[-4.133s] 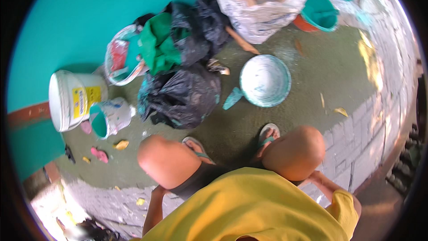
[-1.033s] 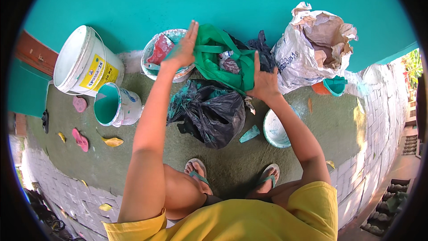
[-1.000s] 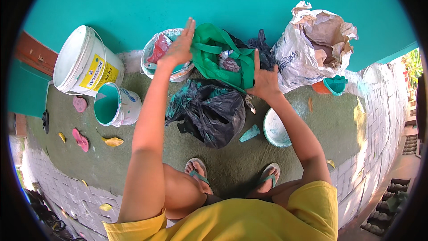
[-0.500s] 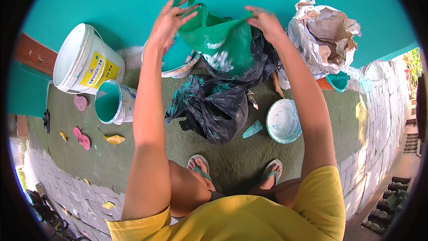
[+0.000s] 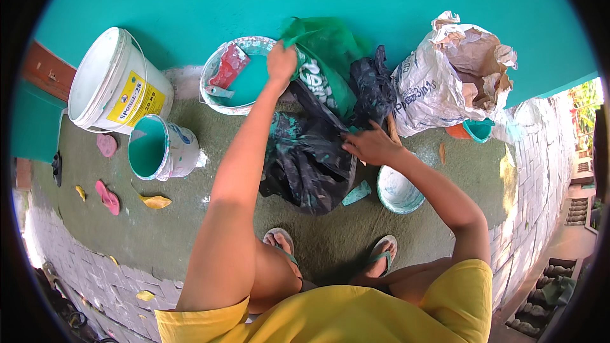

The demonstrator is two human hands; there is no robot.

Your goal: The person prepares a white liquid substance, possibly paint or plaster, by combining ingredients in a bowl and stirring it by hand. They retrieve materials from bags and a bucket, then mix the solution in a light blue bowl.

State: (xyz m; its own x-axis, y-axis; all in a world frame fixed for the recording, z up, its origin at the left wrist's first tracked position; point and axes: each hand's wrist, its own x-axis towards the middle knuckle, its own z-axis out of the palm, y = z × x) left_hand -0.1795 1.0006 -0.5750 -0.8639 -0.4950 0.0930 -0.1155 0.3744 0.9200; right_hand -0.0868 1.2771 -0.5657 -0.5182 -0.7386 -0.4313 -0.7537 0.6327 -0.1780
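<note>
Cloth bag (image 5: pixel 337 57), green, likely soft, best held by edge, is gripped in left fist (image 5: pixel 281 63) at twelve o'clock; black plastic bag (image 5: pixel 308 181) is touched by half-curled right hand (image 5: pixel 372 146), hold unclear.

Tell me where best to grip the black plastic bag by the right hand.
Likely the loose folds at the upper right of the black plastic bag, from the right: the right hand is beside them, and the lower body bulges, probably harder to pinch.
</note>
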